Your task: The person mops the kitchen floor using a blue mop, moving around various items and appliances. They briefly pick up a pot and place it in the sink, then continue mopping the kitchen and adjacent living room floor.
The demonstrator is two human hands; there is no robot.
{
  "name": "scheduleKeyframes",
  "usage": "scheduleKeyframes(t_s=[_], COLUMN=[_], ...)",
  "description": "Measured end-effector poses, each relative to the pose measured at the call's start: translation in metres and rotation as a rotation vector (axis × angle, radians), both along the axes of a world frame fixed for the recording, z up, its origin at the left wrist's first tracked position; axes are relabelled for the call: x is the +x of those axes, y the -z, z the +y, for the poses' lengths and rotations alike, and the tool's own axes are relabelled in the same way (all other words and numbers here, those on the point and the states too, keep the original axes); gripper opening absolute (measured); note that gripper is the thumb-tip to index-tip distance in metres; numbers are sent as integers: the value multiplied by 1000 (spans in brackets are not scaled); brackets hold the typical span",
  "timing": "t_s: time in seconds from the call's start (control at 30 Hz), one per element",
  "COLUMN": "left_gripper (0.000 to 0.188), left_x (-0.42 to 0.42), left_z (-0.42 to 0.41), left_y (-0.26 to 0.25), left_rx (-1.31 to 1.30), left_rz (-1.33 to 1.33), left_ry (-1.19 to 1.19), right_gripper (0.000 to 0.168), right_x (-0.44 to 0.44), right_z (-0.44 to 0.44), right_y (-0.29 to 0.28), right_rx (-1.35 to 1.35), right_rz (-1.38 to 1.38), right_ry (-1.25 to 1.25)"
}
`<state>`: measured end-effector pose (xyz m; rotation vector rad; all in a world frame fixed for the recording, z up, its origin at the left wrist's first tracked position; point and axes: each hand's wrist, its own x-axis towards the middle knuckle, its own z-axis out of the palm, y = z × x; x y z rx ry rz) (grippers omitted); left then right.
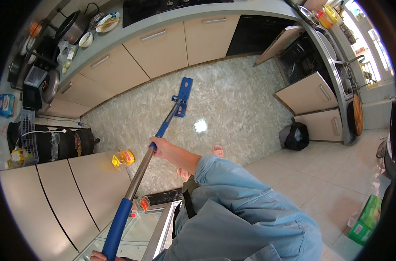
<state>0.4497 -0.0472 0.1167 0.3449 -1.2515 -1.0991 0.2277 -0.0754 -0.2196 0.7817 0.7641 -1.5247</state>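
Observation:
A flat mop with a blue head (185,88) rests on the grey stone-patterned floor. Its steel pole (139,176) slants down to the lower left and ends in a blue grip sleeve (117,225). My right hand (159,147) is closed around a blue collar partway along the pole. At the bottom edge, my left hand (100,256) holds the end of the blue grip, and most of that hand is cut off by the frame. Whether a pad is fixed under the mop head is hidden. My feet in pink slippers (218,151) stand behind the mop.
Base cabinets (162,49) line the far side. At right, cabinet doors (307,89) under the sink stand open beside a bin with a black bag (296,136). Oil bottles (123,159) stand on the floor at left, near a glazed door (152,225). A green package (366,220) lies lower right.

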Motion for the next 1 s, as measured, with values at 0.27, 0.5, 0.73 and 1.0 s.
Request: scheduleKeyframes(t_s=[0.27, 0.5, 0.73, 1.0], left_gripper=[22, 18, 16, 17], left_x=[-78, -152, -203, -191], left_z=[26, 60, 103, 100], left_y=[37, 33, 15, 1], left_rx=[-253, -303, -292, -243], left_rz=[-56, -73, -63, -15], left_ry=[399, 632, 926, 1222], right_gripper=[15, 13, 13, 12], right_x=[-94, -160, -177, -95], right_z=[29, 133, 246, 319], right_y=[23, 24, 21, 18], right_rx=[-48, -76, -105, -183], right_rz=[87, 111, 42, 32], right_ry=[116, 343, 676, 911])
